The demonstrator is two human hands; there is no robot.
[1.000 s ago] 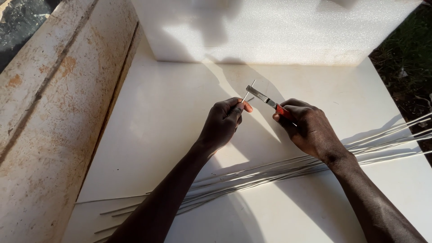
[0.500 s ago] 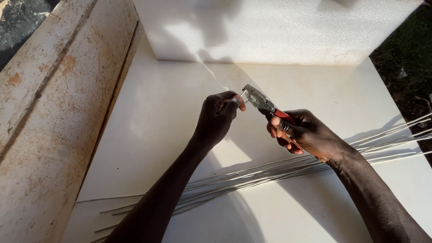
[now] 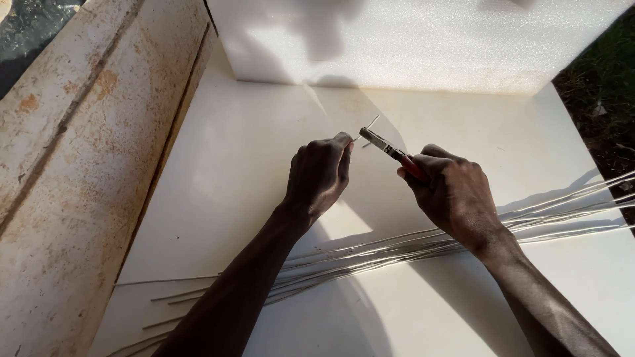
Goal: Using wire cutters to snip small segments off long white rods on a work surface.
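Note:
My left hand [image 3: 319, 176] pinches a short piece of thin metal wire [image 3: 368, 125] between thumb and fingertips above a white board [image 3: 218, 198]. My right hand [image 3: 456, 196] grips red-handled pliers [image 3: 391, 152], whose jaws point up and left and meet the wire just right of my left fingertips. Both hands hover over the middle of the board. A bundle of several long thin metal wires [image 3: 370, 251] lies across the board under my forearms, running from lower left to right.
A white foam block [image 3: 410, 39] stands along the board's far edge. A rusty, cream-painted metal surface [image 3: 73, 172] runs down the left side. Dark ground with grass [image 3: 598, 86] shows at the right edge.
The pliers and my right hand have shifted slightly down and left. The jaws now sit closer to my left fingertips on the short wire; my left hand has stayed nearly in place.

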